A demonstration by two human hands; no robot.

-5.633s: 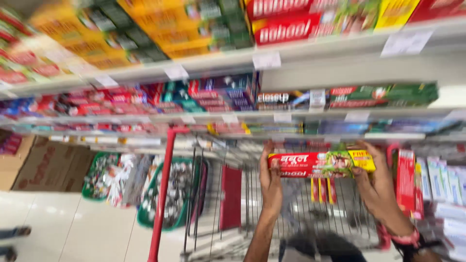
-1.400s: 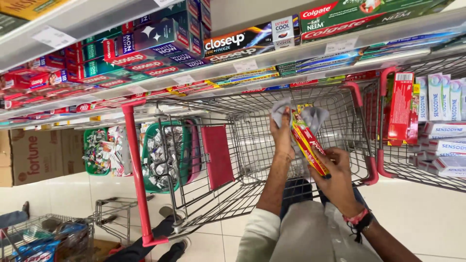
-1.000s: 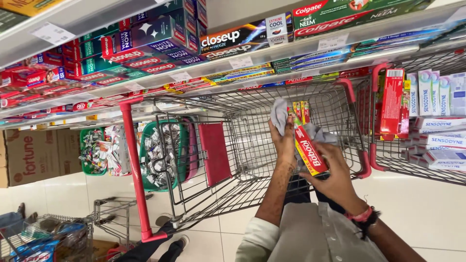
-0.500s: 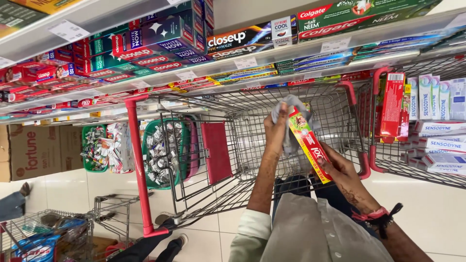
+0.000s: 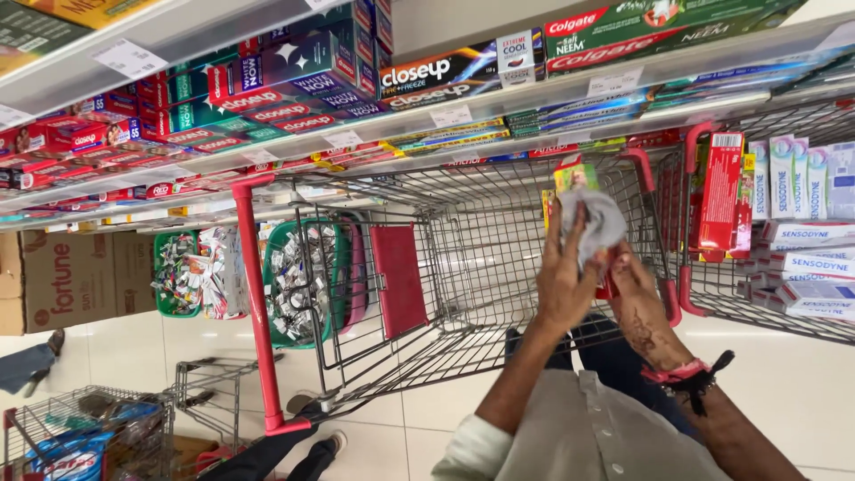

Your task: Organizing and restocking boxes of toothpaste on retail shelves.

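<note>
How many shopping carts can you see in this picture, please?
3. One red-handled cart stands in front of the person, under both hands; a second is at the right edge; a third sits at the lower left, cut off by the frame. Others may be hidden.

White tiled floor (image 5: pixel 802 392), stocked store shelves (image 5: pixel 427 125), brown cardboard box (image 5: pixel 62 281) alongside.

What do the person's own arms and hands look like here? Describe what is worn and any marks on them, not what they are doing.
Both hands are bare, with no gloves. The left hand has its forearm uncovered up to a pale, light-coloured sleeve bunched near the elbow. The right hand shows dark patterned markings on its back, and its wrist carries a pink band with a black tied thread.
</note>
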